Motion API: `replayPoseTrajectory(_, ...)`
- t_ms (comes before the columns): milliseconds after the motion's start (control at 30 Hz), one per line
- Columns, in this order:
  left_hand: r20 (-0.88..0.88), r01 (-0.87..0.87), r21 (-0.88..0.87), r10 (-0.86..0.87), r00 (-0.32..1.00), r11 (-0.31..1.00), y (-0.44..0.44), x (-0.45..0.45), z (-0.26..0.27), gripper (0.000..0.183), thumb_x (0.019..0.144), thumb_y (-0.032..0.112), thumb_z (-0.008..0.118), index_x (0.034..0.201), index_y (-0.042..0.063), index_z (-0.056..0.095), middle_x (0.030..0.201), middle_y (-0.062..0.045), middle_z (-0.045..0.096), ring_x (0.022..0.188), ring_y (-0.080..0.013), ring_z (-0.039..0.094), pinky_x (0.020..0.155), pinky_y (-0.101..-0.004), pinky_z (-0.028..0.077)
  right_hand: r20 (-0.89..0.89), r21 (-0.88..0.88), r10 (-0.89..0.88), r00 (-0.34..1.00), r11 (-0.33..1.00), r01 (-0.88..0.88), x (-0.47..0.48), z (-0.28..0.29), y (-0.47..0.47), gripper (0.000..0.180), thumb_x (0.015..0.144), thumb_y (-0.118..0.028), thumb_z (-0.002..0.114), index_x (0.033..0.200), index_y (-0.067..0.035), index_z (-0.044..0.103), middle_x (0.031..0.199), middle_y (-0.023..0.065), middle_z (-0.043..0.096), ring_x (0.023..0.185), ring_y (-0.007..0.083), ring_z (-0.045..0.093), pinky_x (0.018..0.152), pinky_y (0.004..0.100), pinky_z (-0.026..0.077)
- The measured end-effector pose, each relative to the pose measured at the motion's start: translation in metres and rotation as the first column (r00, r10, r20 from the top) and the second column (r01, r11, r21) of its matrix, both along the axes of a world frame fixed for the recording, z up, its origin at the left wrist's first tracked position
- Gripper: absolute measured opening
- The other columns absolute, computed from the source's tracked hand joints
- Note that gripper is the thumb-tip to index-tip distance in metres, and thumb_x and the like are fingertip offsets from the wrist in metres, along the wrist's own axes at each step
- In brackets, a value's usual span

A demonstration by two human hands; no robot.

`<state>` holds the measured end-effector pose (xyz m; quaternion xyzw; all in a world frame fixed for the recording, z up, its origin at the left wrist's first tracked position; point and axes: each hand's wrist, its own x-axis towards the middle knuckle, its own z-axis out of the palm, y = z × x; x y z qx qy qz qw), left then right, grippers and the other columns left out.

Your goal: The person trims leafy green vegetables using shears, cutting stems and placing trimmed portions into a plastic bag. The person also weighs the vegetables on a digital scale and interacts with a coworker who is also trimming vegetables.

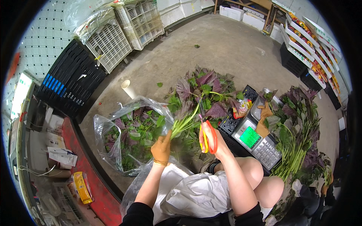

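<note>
My left hand (161, 149), in a tan glove, grips a bunch of pale green stems (185, 121) with leaves at the far end. In my bare right hand (210, 138) are scissors (208, 137) with red and yellow handles, their dark blades pointing away from me at the stems. Beyond lies a pile of purple and green perilla-like leaves (206, 84). A clear plastic bag (109, 141) holding more leaves stands to the left. At the right sit a digital scale (256, 144) with a lit green display, a tan glove (264, 118) lying on it, and a large leafy bundle (294, 135).
A white cup (129, 88) rests on the concrete floor behind the bag. Black crates (72, 76) and white crates (109, 42) line the left, beside a red ledge (87, 172). Stacked fruit trays (304, 36) stand far right. Another person's shoe (297, 188) shows at lower right.
</note>
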<state>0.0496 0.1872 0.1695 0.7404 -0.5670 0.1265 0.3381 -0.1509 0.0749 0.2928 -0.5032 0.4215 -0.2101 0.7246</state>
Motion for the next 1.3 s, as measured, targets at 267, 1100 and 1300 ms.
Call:
replayPoseTrajectory(267,0.02,0.0,-0.035,0.001,1.0,0.999,0.003,0.002,0.003,0.056,0.072,0.003,0.065,0.122,0.028,0.061,0.082,-0.001,0.061,0.064,-0.0225,0.06,0.056,-0.033,0.049,0.043,-0.028,-0.021,0.999,0.999,0.022,0.0,-0.008,-0.002,0.061,0.092,-0.061,0.039,0.07,-0.005,0.048,0.059,0.005,0.047,0.041,0.0144,0.046,0.04,0.0279,0.04)
replayPoseTrajectory(1100,0.092,-0.033,-0.03,0.035,0.995,0.999,-0.005,0.011,-0.001,0.052,0.073,0.007,0.062,0.121,0.029,0.062,0.082,0.001,0.06,0.062,-0.0203,0.06,0.053,-0.0335,0.048,0.461,0.618,0.078,0.884,0.687,-0.383,0.039,-0.029,0.057,0.086,0.076,-0.086,0.021,0.095,-0.007,0.05,0.073,0.0098,0.052,0.063,0.021,0.051,0.066,0.036,0.044)
replayPoseTrajectory(1300,0.099,-0.008,-0.057,0.014,0.995,0.998,-0.011,0.015,0.002,0.053,0.073,0.006,0.062,0.12,0.031,0.062,0.084,0.001,0.061,0.063,-0.0211,0.061,0.053,-0.0338,0.049,0.559,0.637,-0.036,0.829,0.659,-0.401,0.041,-0.029,0.061,0.087,0.074,-0.087,0.022,0.094,-0.006,0.049,0.076,0.0096,0.053,0.064,0.0212,0.05,0.069,0.0359,0.043)
